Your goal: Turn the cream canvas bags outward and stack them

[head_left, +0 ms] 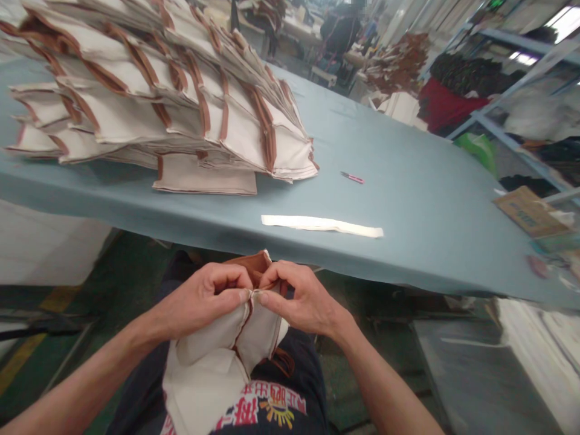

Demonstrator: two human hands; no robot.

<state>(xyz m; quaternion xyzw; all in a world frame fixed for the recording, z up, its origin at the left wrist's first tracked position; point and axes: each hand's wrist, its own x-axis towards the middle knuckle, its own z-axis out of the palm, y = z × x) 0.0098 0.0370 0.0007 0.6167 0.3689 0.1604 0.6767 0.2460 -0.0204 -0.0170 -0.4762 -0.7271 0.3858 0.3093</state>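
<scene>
Over my lap hangs a sewn fabric piece (203, 374), cream with brown parts and brown-edged seams. My left hand (212, 296) pinches its upper edge between thumb and forefinger. Right beside it, my right hand (290, 296) pinches the same edge, the two thumb tips almost touching at a seam. Brown fabric shows behind the fingers. On the table past my hands lies a cream fabric strip (321, 225), and farther off a small pink-handled thread snipper (352, 177).
A tall heap of similar cream and brown sewn pieces (181, 115) covers the left of the blue-covered table (408, 199). A cardboard box (530, 211) and shelving (493, 130) stand to the right. At lower right is a grey surface (475, 368) with pale stacked material.
</scene>
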